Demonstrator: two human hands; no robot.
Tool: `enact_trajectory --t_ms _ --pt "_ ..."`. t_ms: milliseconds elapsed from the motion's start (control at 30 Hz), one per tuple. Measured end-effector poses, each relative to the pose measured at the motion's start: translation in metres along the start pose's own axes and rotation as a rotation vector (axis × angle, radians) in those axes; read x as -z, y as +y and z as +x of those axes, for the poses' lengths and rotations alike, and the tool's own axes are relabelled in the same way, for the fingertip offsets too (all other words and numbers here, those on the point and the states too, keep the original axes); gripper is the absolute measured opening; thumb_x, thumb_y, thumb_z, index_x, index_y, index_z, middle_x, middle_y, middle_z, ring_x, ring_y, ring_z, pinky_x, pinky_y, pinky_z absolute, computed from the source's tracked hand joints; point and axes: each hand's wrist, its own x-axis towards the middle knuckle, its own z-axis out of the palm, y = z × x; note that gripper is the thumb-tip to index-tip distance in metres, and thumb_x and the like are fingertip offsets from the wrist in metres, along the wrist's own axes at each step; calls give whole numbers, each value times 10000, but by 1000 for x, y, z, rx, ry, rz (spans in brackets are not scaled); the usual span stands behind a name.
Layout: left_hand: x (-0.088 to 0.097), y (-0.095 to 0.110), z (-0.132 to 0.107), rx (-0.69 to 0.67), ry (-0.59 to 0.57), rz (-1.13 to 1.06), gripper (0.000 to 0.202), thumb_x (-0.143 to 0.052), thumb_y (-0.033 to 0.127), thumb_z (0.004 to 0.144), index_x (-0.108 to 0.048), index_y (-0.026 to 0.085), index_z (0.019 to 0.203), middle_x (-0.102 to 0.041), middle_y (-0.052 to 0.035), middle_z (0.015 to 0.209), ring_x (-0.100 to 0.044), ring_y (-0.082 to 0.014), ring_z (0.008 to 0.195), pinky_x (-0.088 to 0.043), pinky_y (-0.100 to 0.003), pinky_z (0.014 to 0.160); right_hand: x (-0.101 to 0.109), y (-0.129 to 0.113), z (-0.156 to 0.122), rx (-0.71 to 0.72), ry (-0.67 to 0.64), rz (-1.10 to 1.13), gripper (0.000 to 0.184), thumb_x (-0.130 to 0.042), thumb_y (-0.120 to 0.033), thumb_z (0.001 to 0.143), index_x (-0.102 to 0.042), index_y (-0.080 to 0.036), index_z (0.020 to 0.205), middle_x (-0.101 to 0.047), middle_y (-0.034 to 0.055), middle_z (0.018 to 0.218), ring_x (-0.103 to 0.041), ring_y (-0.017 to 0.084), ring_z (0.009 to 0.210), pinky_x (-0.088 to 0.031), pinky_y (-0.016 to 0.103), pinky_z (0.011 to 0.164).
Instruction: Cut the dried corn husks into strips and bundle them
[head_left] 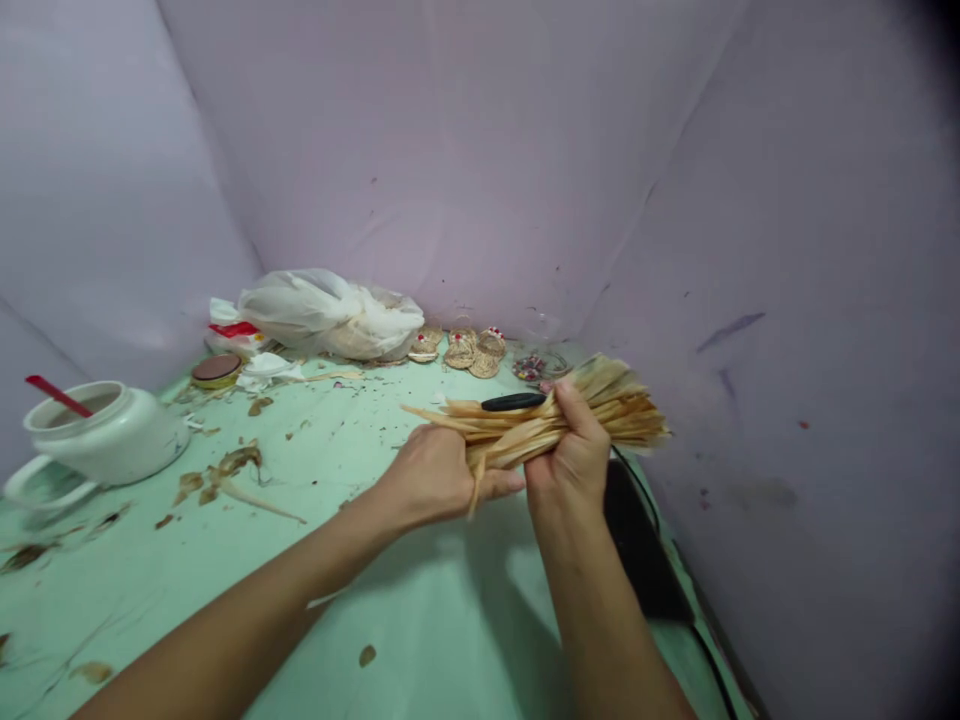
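A thick bundle of dry, straw-coloured leaf strips (pixel 517 450) is held up above the pale green table covering (pixel 427 620), right of the scene's middle. Its long axis runs left to right, the right end tipped slightly farther off; that end fans out, ragged and broad, toward the lilac wall (pixel 787 420), while thinner loose tips point left. The person's left hand (pixel 431 475) is curled around the bundle's left part, thumb stretched right beneath it, and one strip hangs down beside it. The right hand (pixel 571 450) grips farther right, thumb pressed over the top. A smooth black elongated object (pixel 514 402) lies along the bundle's far side, parallel to the strips. Far left sits a knotted, whitish plastic bag (pixel 330 315); nearer left, a white round-bellied pot (pixel 135 430).
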Motion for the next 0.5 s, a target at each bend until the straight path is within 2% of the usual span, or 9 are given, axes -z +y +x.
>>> enact_trajectory --t_ms 67,133,200,233,333,367,400,433,500 --pt "-17 0 2 13 -66 -185 466 -609 431 677 -616 182 1071 -662 -15 703 -604 -185 649 -467 -280 615 -9 8 -3 4 13 24 181 -668 -142 586 -588 -166 746 -611 -44 716 -612 116 712 -515 300 816" --pt "-28 -8 -2 69 -68 -281 332 -541 379 731 -637 143 943 -548 31 508 -492 -124 466 -402 -236 494 -15 10 5 32 41 39 174 -642 -128 597 -577 -165 755 -606 -42 714 -606 116 672 -534 308 767" --pt "-28 -25 -10 135 -10 -261 252 -475 342 755 -627 141 735 -436 56 431 -402 -94 420 -337 -212 449 -19 6 23 78 108 45 156 -605 -89 605 -555 -164 733 -589 -49 694 -596 107 627 -546 294 711" --pt "-21 -35 -15 164 25 -222 255 -456 336 754 -605 149 665 -417 58 429 -389 -90 424 -324 -208 445 -20 2 33 111 150 45 155 -590 -69 605 -540 -165 716 -578 -56 687 -591 100 618 -546 278 691" --pt "19 -67 -28 340 199 -6 272 -396 312 744 -607 156 673 -495 27 486 -470 -123 479 -382 -232 495 -24 -11 59 210 240 65 196 -580 -30 600 -513 -173 717 -569 -74 732 -592 77 666 -535 215 680" --pt "34 -73 -30 438 343 85 282 -382 298 732 -622 150 733 -545 4 534 -519 -148 525 -415 -256 537 -25 -13 63 228 252 75 208 -584 -28 600 -512 -175 728 -571 -77 751 -593 72 686 -531 200 682" --pt "48 -75 -29 494 433 180 302 -395 290 714 -632 138 824 -612 -33 635 -576 -182 626 -447 -289 615 -27 -13 64 234 259 81 212 -587 -30 601 -513 -175 736 -572 -78 757 -595 71 695 -531 194 679" --pt "59 -74 -26 482 480 274 362 -425 294 699 -620 130 957 -659 -74 795 -604 -220 789 -451 -330 737 -29 -10 62 227 255 84 211 -590 -34 600 -516 -174 740 -576 -74 755 -598 77 693 -534 201 672" --pt "67 -60 -16 352 460 311 493 -495 384 676 -588 106 1073 -608 -151 1125 -512 -280 1098 -360 -384 941 -33 1 52 187 219 80 203 -599 -51 596 -531 -166 748 -588 -61 738 -607 96 678 -545 233 664"
